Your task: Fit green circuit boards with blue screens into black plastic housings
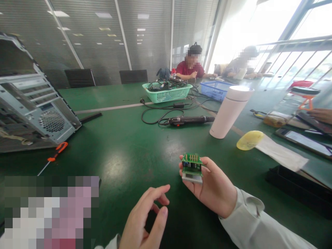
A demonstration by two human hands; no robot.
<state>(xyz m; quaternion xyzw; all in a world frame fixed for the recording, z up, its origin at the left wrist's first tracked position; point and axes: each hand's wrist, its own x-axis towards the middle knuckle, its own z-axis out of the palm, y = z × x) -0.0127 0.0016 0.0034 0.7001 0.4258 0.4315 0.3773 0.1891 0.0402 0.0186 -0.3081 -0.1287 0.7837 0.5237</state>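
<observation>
In my right hand [211,188] is a small stack of green circuit boards [192,164] with a pale finned metal piece at its lower side. The fingers wrap behind the stack, and it is held up above the green table [124,145]. My left hand [149,214] hovers to the left of it, apart from the boards. Its thumb and fingers are spread, with a gap between them and nothing inside.
An opened computer case [33,100] stands at left, with an orange-handled screwdriver [55,154] beside it. Ahead lie a corded electric screwdriver [190,120], a pink bottle [228,112], a green basket of cables [168,95] and a blue basket [214,89]. Two people sit across.
</observation>
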